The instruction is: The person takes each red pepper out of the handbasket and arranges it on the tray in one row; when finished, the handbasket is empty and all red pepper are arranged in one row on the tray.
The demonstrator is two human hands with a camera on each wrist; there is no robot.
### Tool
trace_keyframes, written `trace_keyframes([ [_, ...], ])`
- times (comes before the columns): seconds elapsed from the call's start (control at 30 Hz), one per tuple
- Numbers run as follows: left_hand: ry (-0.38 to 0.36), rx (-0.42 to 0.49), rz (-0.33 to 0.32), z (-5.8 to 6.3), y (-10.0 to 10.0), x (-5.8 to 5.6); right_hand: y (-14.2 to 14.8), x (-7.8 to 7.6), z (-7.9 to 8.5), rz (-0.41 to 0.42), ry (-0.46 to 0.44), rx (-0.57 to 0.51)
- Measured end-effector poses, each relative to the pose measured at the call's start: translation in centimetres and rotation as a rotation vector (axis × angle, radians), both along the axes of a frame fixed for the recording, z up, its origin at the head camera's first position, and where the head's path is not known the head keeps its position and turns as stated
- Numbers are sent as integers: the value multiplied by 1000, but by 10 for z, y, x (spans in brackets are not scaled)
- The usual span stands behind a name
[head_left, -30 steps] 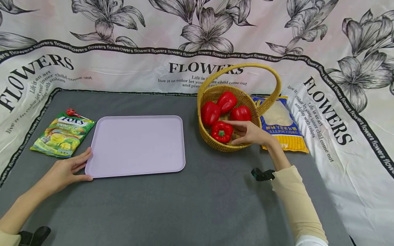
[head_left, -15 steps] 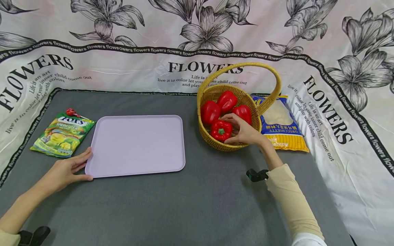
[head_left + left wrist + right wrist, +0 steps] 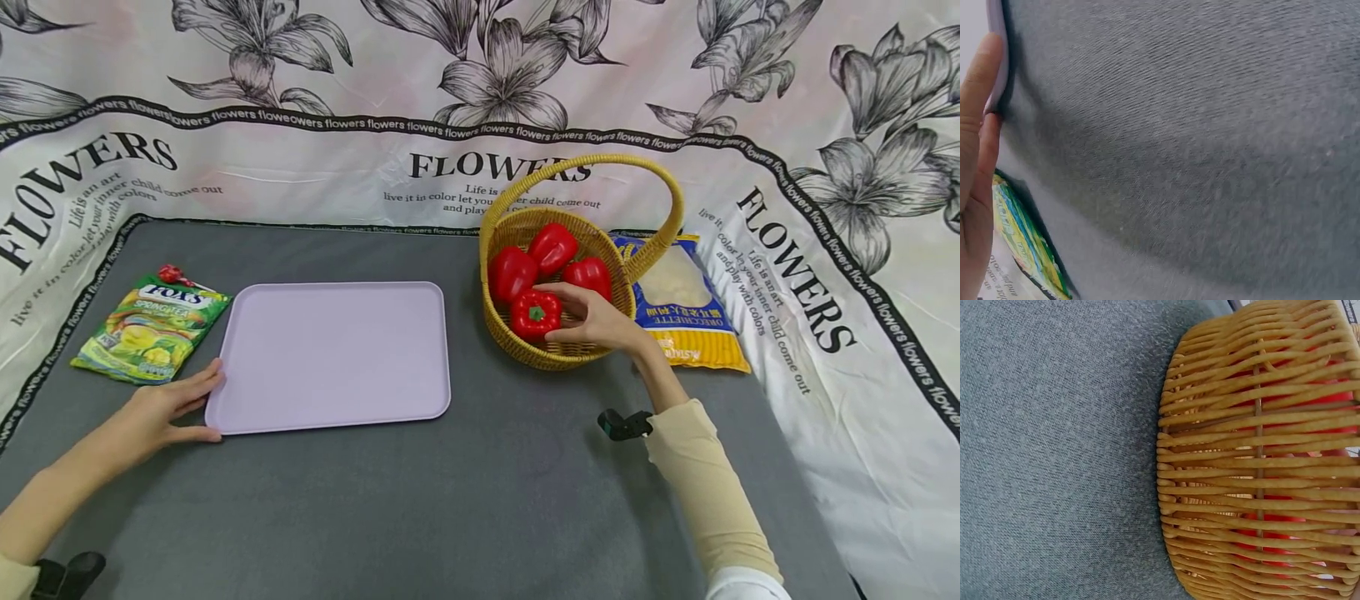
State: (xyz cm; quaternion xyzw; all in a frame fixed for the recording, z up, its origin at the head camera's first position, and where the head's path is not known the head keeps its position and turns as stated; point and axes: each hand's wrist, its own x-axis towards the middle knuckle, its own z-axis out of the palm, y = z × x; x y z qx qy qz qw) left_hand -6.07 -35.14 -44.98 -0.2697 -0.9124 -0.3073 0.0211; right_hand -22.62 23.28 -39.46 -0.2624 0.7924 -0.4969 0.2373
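My left hand (image 3: 161, 417) touches the left front corner of a lilac tray (image 3: 330, 358), fingers on its side rim and thumb at its front edge. In the left wrist view, the straight fingers (image 3: 980, 75) lie along the tray rim. My right hand (image 3: 596, 321) reaches into a yellow wicker basket (image 3: 540, 360) and grips the front red bell pepper (image 3: 535, 315), thumb below and fingers over its right side. Several red bell peppers sit in the basket, including one (image 3: 513, 273) at the left. In the right wrist view, the basket's woven wall (image 3: 1260, 475) largely hides the hand.
A green candy bag (image 3: 153, 329) lies left of the tray, near the left hand. Behind and right of the basket lies a blue and yellow pasta bag (image 3: 686, 312). The basket's tall handle (image 3: 588, 161) arches over its back. A grey cloth (image 3: 420, 508) covers the table.
My right hand has moved left inside the basket and closed round the front bell pepper, which has shifted slightly left. The left hand stays at the tray.
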Motion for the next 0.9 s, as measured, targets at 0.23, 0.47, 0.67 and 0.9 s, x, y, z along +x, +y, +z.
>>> trace_keyframes([
  [0.23,163,-83,-48,0,-7,-9,-6,1,-4,-15,18,40],
  [0.47,149,-39,-46,0,-6,-11,-10,4,-2,-67,90,86],
  [0.67,199,-62,-63,2,-5,-13,-8,5,0,-85,101,83],
  [0.9,184,-44,-51,3,-4,-11,-8,5,2,-105,73,80],
])
